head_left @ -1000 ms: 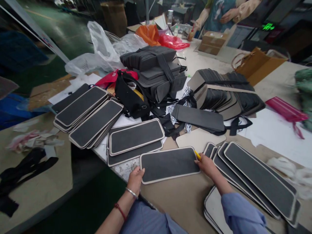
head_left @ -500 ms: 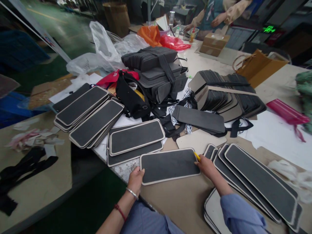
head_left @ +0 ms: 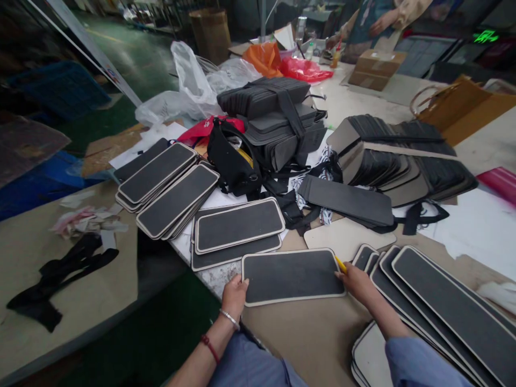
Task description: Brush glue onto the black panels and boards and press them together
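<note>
A dark rectangular panel point(head_left: 293, 276) with rounded corners and a pale border lies between my hands at the near edge of the table. My left hand point(head_left: 235, 295) grips its left end, thumb on top. At the opposite end, my right hand point(head_left: 355, 280) is closed on a slim yellow pen-like tool point(head_left: 341, 264), its fingers also touching the panel's right edge. What kind of tool this is cannot be made out. Just beyond the panel, a small pile of similar panels point(head_left: 239, 226) is stacked unevenly. More bordered panels point(head_left: 447, 306) fan out beside my right forearm.
Further left stand two piles of bordered panels point(head_left: 177, 201). Strapped bundles of dark pieces point(head_left: 274, 118) and a black bag point(head_left: 234, 158) occupy the middle. Pale boards point(head_left: 368, 355) lie near my right sleeve. Across the table are a cardboard box point(head_left: 377, 70) and another person's hands point(head_left: 382, 22).
The view has swung left, so the scene sits further right in the picture. Both hands keep their hold on the panel, which looks nearly unmoved on the table.
</note>
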A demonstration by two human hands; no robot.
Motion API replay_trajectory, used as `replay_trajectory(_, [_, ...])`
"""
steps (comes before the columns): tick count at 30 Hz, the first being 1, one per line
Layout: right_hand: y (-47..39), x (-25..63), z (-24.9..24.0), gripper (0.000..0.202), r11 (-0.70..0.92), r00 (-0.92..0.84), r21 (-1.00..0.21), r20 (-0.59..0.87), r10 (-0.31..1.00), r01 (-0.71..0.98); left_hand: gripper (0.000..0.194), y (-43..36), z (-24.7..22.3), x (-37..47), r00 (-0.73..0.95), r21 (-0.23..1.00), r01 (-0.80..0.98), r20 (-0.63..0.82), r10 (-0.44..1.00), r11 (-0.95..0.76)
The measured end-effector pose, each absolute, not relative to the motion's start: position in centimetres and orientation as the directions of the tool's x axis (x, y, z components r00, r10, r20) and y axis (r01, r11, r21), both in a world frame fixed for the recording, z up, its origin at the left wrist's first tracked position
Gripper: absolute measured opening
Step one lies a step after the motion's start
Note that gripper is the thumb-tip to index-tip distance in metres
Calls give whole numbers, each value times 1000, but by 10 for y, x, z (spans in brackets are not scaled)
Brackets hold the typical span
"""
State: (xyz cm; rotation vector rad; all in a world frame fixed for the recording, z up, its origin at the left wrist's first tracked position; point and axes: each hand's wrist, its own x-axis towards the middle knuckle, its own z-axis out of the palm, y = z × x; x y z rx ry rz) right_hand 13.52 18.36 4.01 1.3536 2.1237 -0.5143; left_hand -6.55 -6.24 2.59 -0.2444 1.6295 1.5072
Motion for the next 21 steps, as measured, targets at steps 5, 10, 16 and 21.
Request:
replay_trajectory(5, [183,135,34,21,416,-328,-13,-641,694,909,19,-64,20,-65,-607,713,-647,-696,383,269])
replay_trajectory(10, [183,136,31,24,420,-330,-15,-644,690,907,19,-65,20,-66,-619,727,-618,-684,386,299])
replay_trajectory(16, [183,136,30,24,436,-343,-15,-641,686,900,16,-62,22,-64,-626,750,-567,-661,413,341])
replay_trajectory(21, [183,137,26,25,437,-344,-10,-633,694,899,12,-76,27,-73,-699,800,-414,-585,411,434])
